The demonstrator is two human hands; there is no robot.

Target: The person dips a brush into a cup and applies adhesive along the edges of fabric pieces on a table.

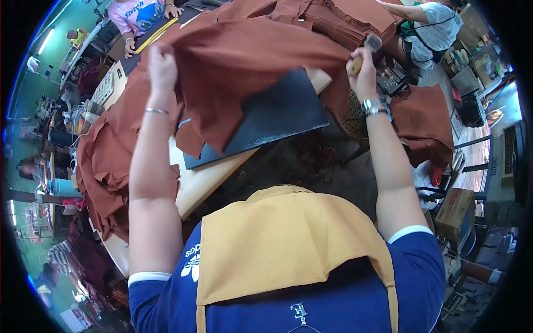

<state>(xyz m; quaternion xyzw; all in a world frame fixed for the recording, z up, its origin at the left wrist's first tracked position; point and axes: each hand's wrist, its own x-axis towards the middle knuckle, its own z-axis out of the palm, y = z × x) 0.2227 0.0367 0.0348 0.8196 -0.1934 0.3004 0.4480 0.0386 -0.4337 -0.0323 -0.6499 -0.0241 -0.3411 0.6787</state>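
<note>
Stretched between my raised hands is a reddish-brown leather sheet (pixel 222 61), its middle sagging and slightly blurred. My left hand (pixel 162 71) is closed on its left edge. At the other end, my right hand (pixel 363 75) grips the sheet's right corner together with a hammer (pixel 372 42), whose metal head sticks up above the fingers. Under the hanging leather lies a dark cutting board (pixel 277 116) on the pale tabletop (pixel 214 180). Part of the board is covered by the sheet.
Crumpled leather (pixel 111 161) is heaped at the left, with a thick stack of leather pieces (pixel 355 25) at the far right. More leather (pixel 425 119) hangs at right. A person (pixel 130 16) stands across the table near a yellow ruler (pixel 157 35); another person (pixel 441 25) is at the upper right.
</note>
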